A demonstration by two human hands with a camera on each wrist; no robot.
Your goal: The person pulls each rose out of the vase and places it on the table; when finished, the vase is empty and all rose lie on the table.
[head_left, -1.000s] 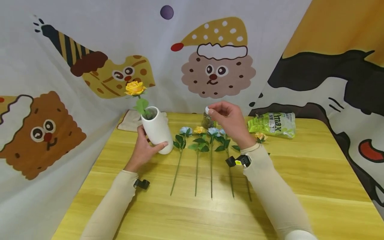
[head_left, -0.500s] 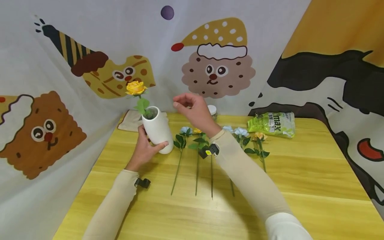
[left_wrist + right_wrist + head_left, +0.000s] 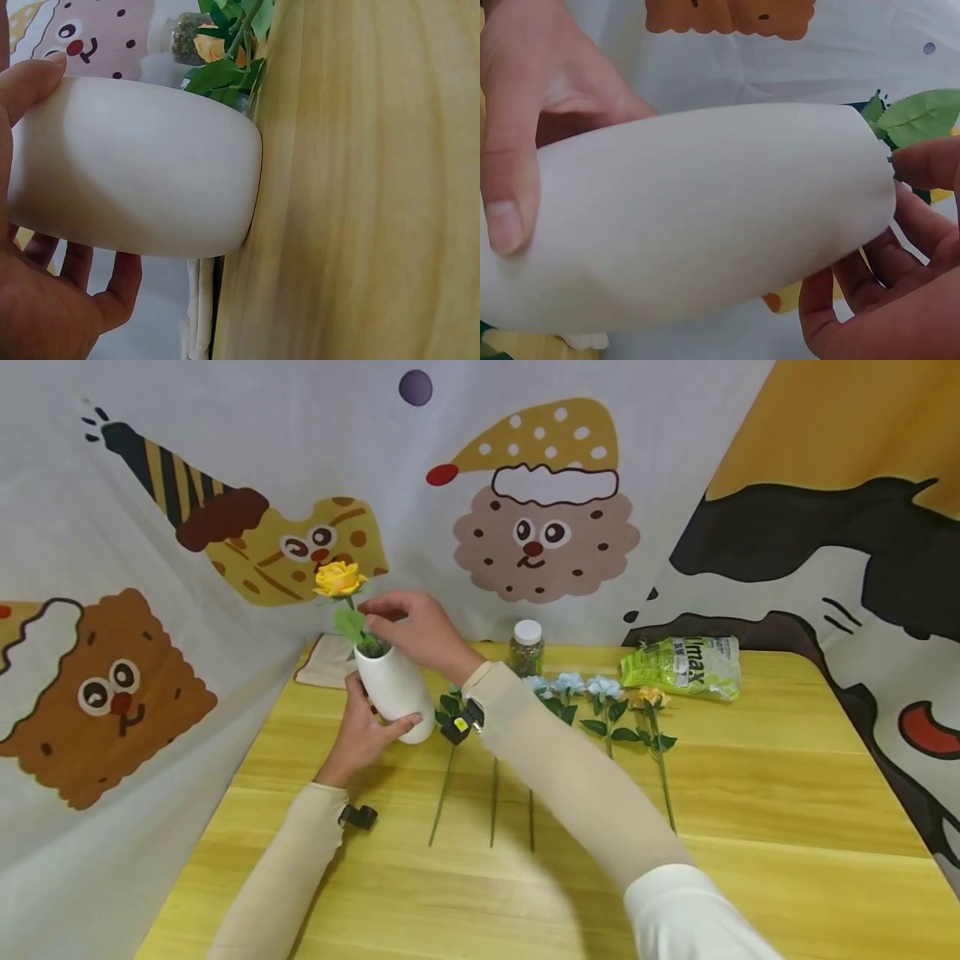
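Note:
A white vase [image 3: 395,695] is tilted to the left over the table, its base at the tabletop. My left hand [image 3: 358,732] grips its lower body, thumb across the near side and fingers behind. A yellow rose [image 3: 340,579] with a green leaf [image 3: 348,624] leans left out of the vase's mouth. At the rim, my right hand [image 3: 420,628] pinches the rose's stem between thumb and fingers; in the right wrist view its fingertips [image 3: 926,161] meet the green stem just outside the mouth. The left wrist view shows the vase's smooth side and base close up.
Blue roses [image 3: 568,683] and an orange-yellow rose [image 3: 651,697] lie in a row on the wooden table [image 3: 465,902], stems toward me. Behind them stand a white-lidded jar [image 3: 527,647] and a green bag [image 3: 684,668]. A folded cloth [image 3: 324,662] lies behind the vase.
My right hand has moved left from over the jar to the vase's mouth and taken hold of the rose stem. The left hand and vase have stayed in place.

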